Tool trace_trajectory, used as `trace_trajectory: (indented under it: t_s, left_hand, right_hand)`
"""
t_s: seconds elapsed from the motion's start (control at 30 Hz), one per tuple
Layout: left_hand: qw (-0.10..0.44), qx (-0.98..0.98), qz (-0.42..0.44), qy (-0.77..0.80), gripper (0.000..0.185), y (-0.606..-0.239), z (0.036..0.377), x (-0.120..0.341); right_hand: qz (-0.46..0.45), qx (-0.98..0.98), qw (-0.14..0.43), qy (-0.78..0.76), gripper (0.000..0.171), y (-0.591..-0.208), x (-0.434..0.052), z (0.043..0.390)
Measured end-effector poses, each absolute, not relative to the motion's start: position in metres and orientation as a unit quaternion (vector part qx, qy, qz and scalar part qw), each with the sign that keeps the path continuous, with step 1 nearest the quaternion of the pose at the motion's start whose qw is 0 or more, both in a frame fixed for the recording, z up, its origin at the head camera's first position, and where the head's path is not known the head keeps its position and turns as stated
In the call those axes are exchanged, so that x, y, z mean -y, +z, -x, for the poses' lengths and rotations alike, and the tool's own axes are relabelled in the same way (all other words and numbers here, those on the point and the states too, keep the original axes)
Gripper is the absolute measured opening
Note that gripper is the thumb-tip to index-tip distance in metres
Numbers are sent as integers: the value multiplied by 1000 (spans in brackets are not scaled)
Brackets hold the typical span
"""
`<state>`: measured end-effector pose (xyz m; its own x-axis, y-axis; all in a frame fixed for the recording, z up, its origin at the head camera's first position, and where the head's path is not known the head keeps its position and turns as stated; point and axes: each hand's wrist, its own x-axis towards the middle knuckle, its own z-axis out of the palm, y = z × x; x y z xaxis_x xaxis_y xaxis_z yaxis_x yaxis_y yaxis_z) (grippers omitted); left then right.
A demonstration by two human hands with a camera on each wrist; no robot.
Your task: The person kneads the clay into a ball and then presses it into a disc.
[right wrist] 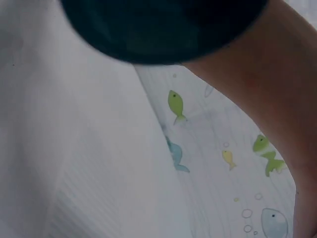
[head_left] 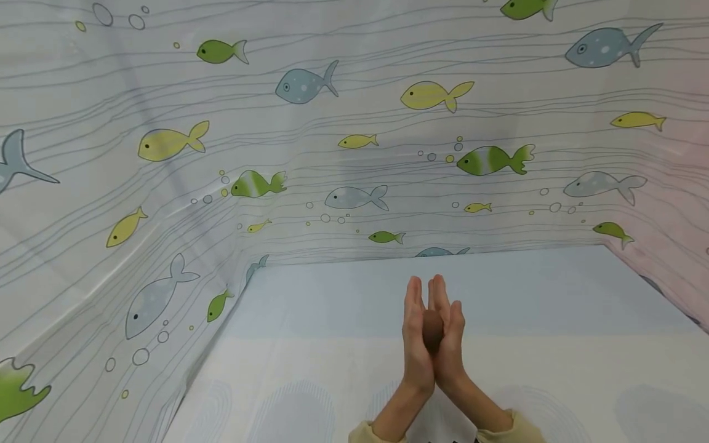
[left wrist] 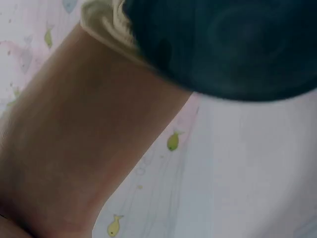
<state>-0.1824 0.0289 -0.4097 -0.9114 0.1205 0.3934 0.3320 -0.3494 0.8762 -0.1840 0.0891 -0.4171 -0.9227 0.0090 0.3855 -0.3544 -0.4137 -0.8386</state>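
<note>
In the head view my two hands stand upright, palm against palm, above a pale blue and cream tabletop [head_left: 554,344]. A small brown lump [head_left: 432,330] sits pressed between the palms, and only its middle shows in the gap. The left hand [head_left: 414,332] and the right hand [head_left: 452,344] both have straight fingers pointing away from me. Pale yellow sleeve cuffs [head_left: 520,431] show at the bottom edge. In the left wrist view a bare forearm [left wrist: 84,148] fills the left side under a blurred dark shape [left wrist: 223,44]. The right wrist view shows a forearm [right wrist: 277,84] and a similar dark shape [right wrist: 158,25].
A white curtain printed with fish [head_left: 310,141] walls in the table at the back and on the left. A pinkish curtain [head_left: 676,246] closes the right side. The same fish curtain [right wrist: 223,163] shows in the right wrist view.
</note>
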Motion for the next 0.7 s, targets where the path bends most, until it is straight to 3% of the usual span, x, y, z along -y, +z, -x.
trace_trajectory:
  t_s: [0.27,0.43,0.7]
  left_hand:
    - [79,533,129,-833,63,-411,199,-15]
    - [75,512,91,-851,65,-408,210,-2]
    - [108,524,96,-839,64,-401,218,12]
  right_hand:
    - [-245,586,135,761,62,-420,-73,170]
    - [-278,580,96,760,59,-421,-67,161]
    - [-268,579,51,769,60,-420,-64,154]
